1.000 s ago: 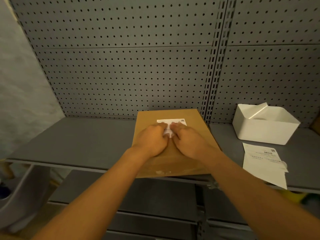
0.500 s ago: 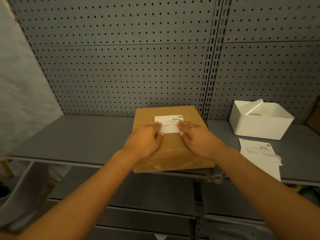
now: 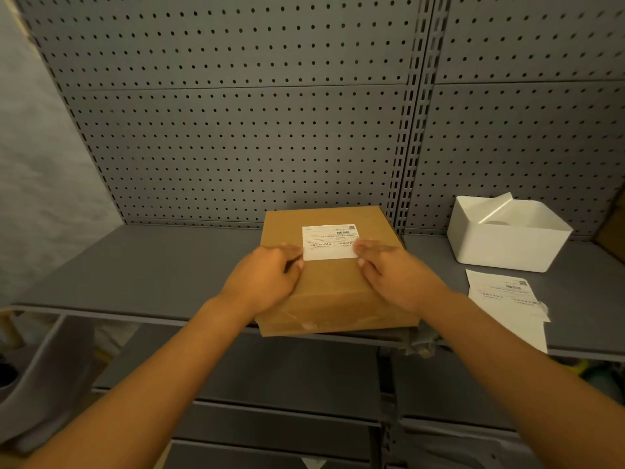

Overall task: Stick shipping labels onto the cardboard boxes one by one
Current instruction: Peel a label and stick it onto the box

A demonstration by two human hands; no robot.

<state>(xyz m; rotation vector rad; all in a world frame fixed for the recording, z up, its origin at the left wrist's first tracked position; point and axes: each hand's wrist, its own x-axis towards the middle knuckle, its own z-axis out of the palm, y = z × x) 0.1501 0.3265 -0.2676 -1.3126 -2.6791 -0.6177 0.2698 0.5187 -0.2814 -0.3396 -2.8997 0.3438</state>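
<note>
A brown cardboard box (image 3: 333, 292) lies flat on the grey shelf (image 3: 142, 265), its near edge at the shelf's front. A white shipping label (image 3: 329, 241) with barcodes lies flat on the far half of the box's top. My left hand (image 3: 267, 279) rests on the box top, fingertips pressing at the label's lower left corner. At the label's lower right edge my right hand (image 3: 395, 272) presses with straight fingers. Both hands sit on the box, one on each side of the label.
A white open bin (image 3: 507, 245) stands at the back right of the shelf. In front of it lie loose label sheets (image 3: 507, 299), reaching past the shelf edge. Grey pegboard (image 3: 236, 113) forms the back wall. Lower shelves sit below.
My two hands have slid apart from the label's middle to its left and right edges, uncovering most of the label. The box has stayed in place.
</note>
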